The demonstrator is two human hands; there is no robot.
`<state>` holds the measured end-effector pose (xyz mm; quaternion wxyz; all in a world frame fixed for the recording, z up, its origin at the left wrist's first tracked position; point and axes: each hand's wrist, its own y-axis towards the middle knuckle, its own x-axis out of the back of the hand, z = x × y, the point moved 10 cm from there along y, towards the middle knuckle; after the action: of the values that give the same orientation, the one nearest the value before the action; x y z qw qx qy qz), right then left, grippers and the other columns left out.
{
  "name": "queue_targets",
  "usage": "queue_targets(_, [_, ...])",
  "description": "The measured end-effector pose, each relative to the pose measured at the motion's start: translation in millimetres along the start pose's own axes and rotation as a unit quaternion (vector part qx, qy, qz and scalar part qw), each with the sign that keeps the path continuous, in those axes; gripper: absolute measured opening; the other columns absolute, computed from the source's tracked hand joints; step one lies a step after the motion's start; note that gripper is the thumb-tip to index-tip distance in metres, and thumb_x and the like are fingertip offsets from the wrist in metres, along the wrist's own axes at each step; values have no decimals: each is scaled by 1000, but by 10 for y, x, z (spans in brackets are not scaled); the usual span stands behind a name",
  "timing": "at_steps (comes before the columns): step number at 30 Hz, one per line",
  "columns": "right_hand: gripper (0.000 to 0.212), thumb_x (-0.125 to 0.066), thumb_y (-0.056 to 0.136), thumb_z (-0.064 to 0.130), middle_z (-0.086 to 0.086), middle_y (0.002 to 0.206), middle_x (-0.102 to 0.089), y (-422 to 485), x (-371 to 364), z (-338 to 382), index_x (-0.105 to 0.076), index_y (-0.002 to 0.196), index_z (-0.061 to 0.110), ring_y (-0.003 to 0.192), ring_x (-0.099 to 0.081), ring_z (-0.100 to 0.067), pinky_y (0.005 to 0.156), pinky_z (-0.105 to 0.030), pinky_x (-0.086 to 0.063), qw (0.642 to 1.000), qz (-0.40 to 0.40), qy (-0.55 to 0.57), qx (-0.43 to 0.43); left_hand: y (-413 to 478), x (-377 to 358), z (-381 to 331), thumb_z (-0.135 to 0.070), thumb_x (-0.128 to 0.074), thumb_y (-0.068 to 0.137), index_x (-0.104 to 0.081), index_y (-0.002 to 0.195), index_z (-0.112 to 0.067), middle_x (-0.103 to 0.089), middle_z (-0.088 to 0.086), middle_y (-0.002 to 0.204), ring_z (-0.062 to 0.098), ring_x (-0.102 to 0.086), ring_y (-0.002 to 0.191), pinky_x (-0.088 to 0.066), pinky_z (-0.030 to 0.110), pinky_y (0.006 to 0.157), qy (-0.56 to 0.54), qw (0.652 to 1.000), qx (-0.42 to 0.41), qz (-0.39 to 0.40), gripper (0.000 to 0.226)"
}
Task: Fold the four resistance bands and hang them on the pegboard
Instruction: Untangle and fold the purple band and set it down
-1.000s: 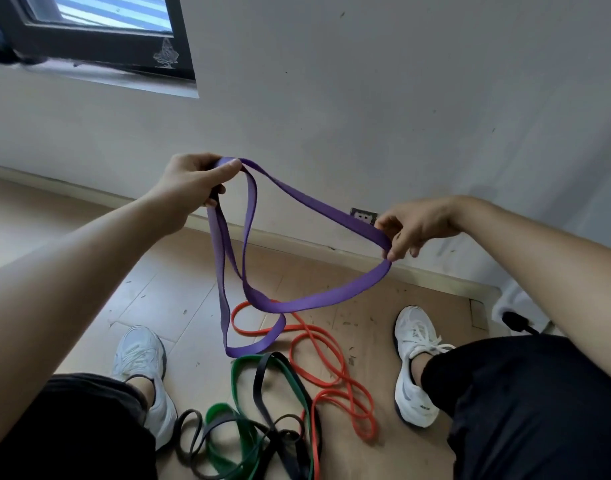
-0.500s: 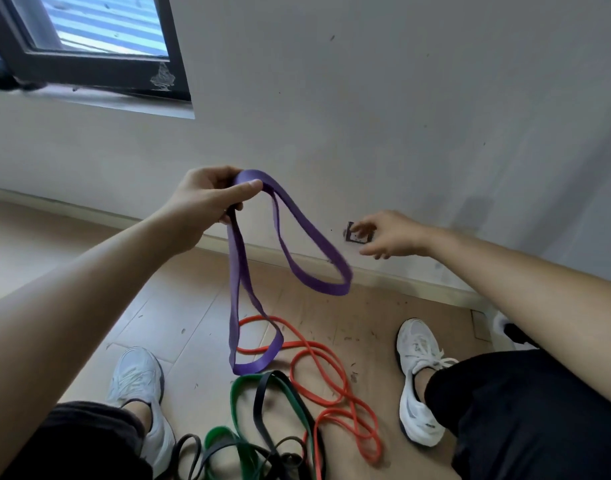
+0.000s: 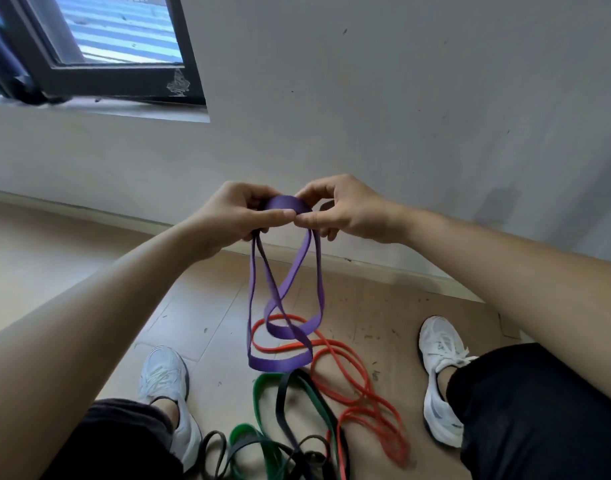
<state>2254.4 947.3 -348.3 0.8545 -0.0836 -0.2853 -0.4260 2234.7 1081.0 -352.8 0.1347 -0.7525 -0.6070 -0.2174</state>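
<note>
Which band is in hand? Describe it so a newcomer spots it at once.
Start at the floor between the two white shoes, where three bands lie tangled. Above them, both hands pinch the purple band, its loops dangling. It is the only purple one, and the only one lifted.

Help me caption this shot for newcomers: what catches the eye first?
Both hands, left hand and right hand, meet mid-frame, pinching the top of a purple band that hangs in crossed loops. Below on the floor, between two white shoes, lie the red band, green band and black band, overlapping.
</note>
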Motion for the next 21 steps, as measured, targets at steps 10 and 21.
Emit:
queue_targets(10, [24,-71,95,16,10,86,-66,-124,539,196,-68,118,14,63,-60,-3,59,-22,-50,994,-96,32,51,10,-198,-11,-17,-79,85,-66,105,-9,-72,9,95,22,-72,85,-61,27,72,65,997,-46,2,25])
queue_targets(21, [24,-75,92,19,-12,101,-74,-243,444,-335,-71,115,15,79,-65,-22,72,-42,-54,998,19,-8,-52,29,71,-300,-6,-77,86,-70,115,-13,-77,2,91,18,-72,84,-59,32,78,-138,984,-65,-94,30])
